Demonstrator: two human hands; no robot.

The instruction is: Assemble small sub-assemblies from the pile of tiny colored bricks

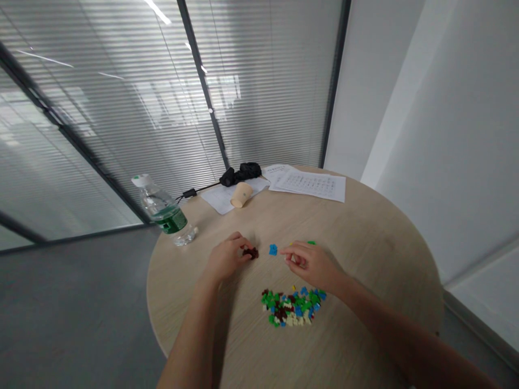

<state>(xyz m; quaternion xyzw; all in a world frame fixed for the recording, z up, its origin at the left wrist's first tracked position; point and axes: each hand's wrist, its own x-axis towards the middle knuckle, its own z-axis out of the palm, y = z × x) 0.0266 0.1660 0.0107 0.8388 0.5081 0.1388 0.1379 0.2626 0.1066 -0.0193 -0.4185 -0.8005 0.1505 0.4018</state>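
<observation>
Bare forearms reach in from the lower edge of the view and converge over a round table (383,283) with a pale, fine-grained wood finish. The left hand (228,256) is pronated and loosely curled, with its fingertips bent down against a small cluster of dark brown plastic bricks (251,253); whether it has hold of them cannot be told. The right hand (310,265) is also palm-down and partly closed, its index finger extended toward the left and its thumb curled beneath; any small piece within its grip cannot be made out. Between the hands lies a single blue brick (273,249), just beside the right index fingertip. A green brick (311,242) lies just beyond the right hand. Below the hands, a low, crescent-shaped heap of small plastic bricks (292,308) mixes green, blue, cream and dark brown studded pieces. Farther back are a clear plastic water bottle (165,212) with a green label, lying on its side, a paper cup (241,194) tipped over on a white sheet (221,199), printed sheets (310,185), and a black cloth bundle (239,174).
</observation>
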